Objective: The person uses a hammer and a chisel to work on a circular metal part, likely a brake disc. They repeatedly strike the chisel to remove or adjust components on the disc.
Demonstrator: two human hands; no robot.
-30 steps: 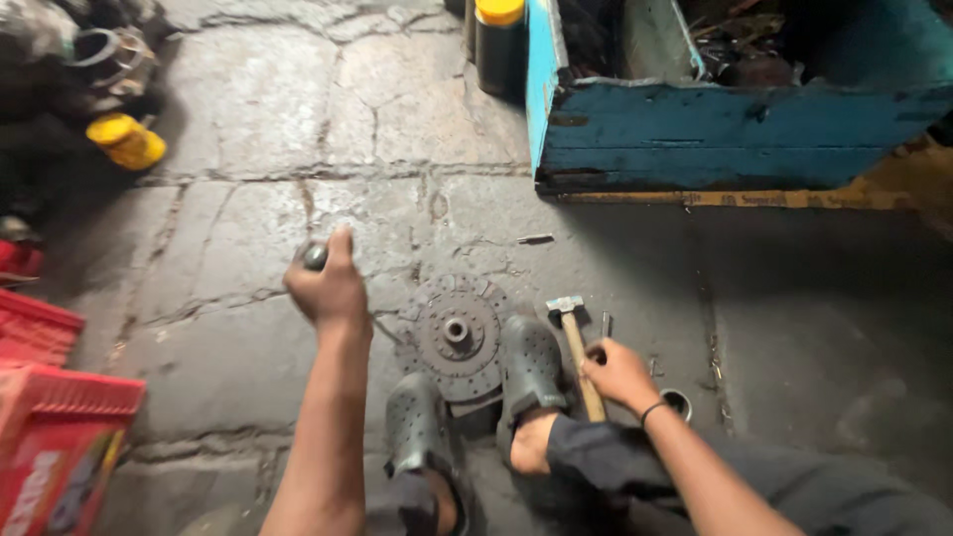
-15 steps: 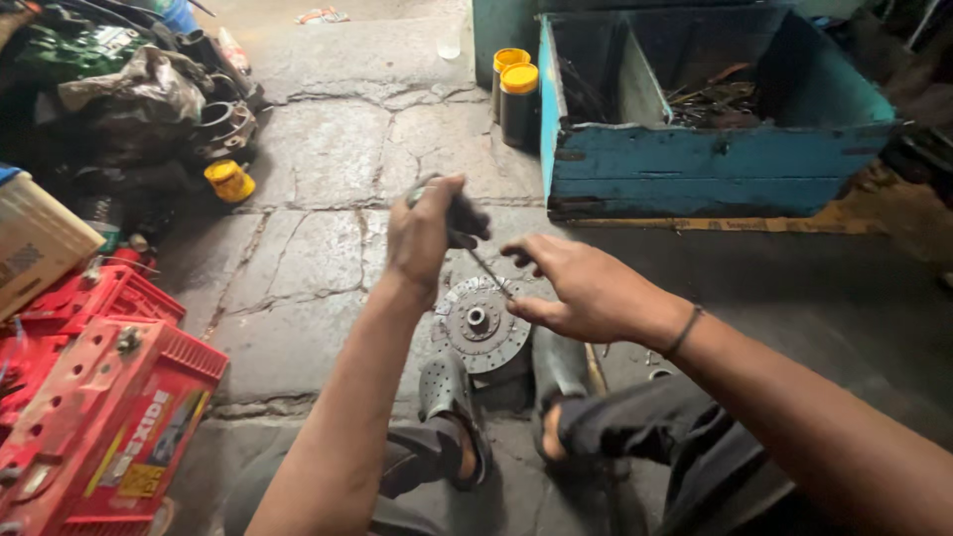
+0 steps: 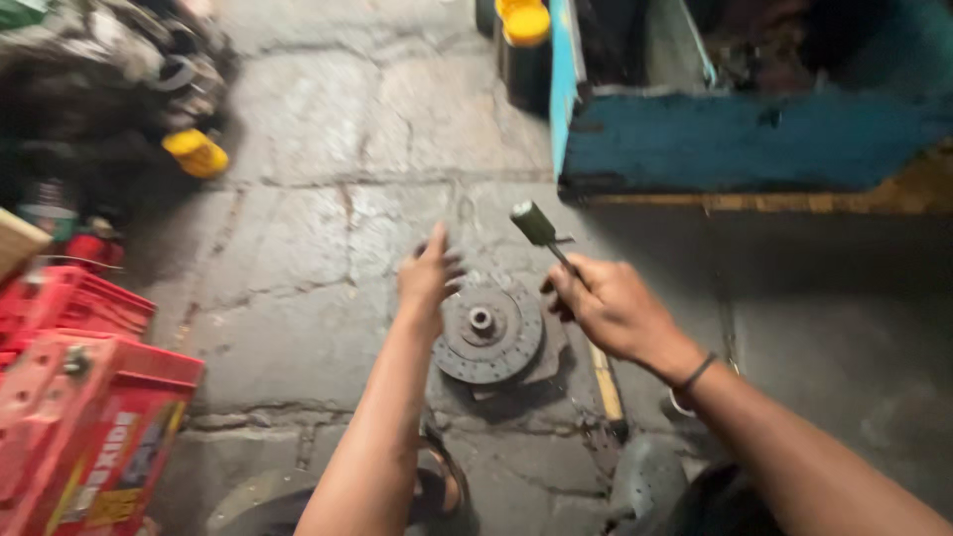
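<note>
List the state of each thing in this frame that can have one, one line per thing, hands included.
Left hand: open, fingers spread, holding nothing, at the disc's edge.
Right hand: closed around the tool's shaft.
Screwdriver-like tool: held tilted, handle end up.
Round metal disc: lying flat on the stone floor.
Blue wooden box: open on top.
Yellow-capped containers: capped, upright.
Red crate: standing on the floor.

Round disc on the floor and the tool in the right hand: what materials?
Disc: looks like metal, dull dark grey, with a ring of small holes and a shiny hub. Tool: thin metal shaft, olive handle, probably plastic or rubber; blur leaves it open. The right hand holds the shaft.
</note>
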